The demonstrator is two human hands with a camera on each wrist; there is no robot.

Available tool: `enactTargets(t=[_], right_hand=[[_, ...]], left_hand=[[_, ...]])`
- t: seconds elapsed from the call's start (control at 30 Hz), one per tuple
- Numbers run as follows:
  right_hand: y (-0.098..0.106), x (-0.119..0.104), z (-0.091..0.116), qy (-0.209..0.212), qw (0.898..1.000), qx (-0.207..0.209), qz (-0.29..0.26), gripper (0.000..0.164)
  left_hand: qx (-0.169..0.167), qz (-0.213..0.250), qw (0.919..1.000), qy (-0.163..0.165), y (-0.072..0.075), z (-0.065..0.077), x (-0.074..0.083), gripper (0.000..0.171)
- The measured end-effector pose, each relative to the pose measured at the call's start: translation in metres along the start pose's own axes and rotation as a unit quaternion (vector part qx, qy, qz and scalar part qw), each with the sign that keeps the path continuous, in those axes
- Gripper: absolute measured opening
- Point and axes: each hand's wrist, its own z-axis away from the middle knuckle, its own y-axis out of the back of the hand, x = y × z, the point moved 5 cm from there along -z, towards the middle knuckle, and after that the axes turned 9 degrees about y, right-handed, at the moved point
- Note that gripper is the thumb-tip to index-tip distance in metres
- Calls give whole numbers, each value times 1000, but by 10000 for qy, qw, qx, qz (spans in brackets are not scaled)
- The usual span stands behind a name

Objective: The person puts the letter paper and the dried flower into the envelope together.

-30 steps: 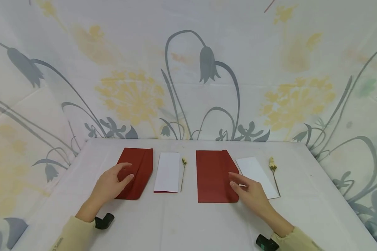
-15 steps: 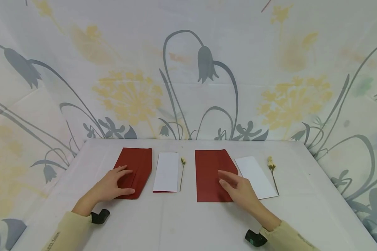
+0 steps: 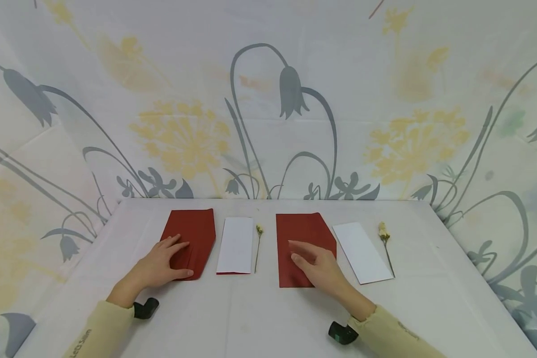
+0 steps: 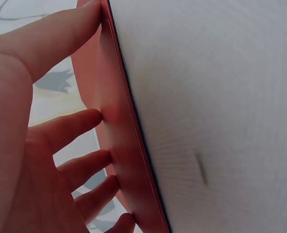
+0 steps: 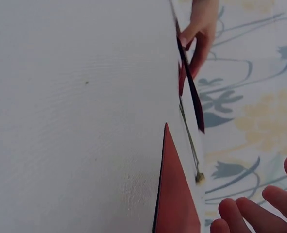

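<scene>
On the left of the table lies a red envelope [image 3: 197, 233]. My left hand [image 3: 154, 266] is on it, fingers spread; in the left wrist view, the thumb and fingertips [image 4: 92, 116] touch the red paper. A second red envelope [image 3: 295, 228] lies flat right of centre. Over its right part hovers my right hand [image 3: 317, 266], fingers loosely bent with nothing between them; in the right wrist view its fingertips [image 5: 228, 208] are apart from the red paper. The lower right of that envelope is hidden behind the hand.
A white folded card [image 3: 235, 246] and a thin dried flower [image 3: 258, 243] lie between the envelopes. Right of the second envelope are another white card [image 3: 362, 253], set at an angle, and a yellowish dried flower [image 3: 384, 236]. A flower-printed cloth [image 3: 268, 124] hangs behind the table.
My right hand has moved left across the right envelope, uncovering more of the white card. The left hand has settled lower on its envelope with fingers spread, and that envelope has shifted slightly.
</scene>
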Motion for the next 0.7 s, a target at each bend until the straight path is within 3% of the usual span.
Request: enactTargets(t=[0.33,0.7], right_hand=[[-28,-10,-15,-173,9994,-254,-166,37],[-74,-21,-39,128,9953,-816,-512,39]], left_hand=[[-31,-53,9999,88,-1,-1,-1,83],[-24,-19,9999,127,-2,-2,-2,84]])
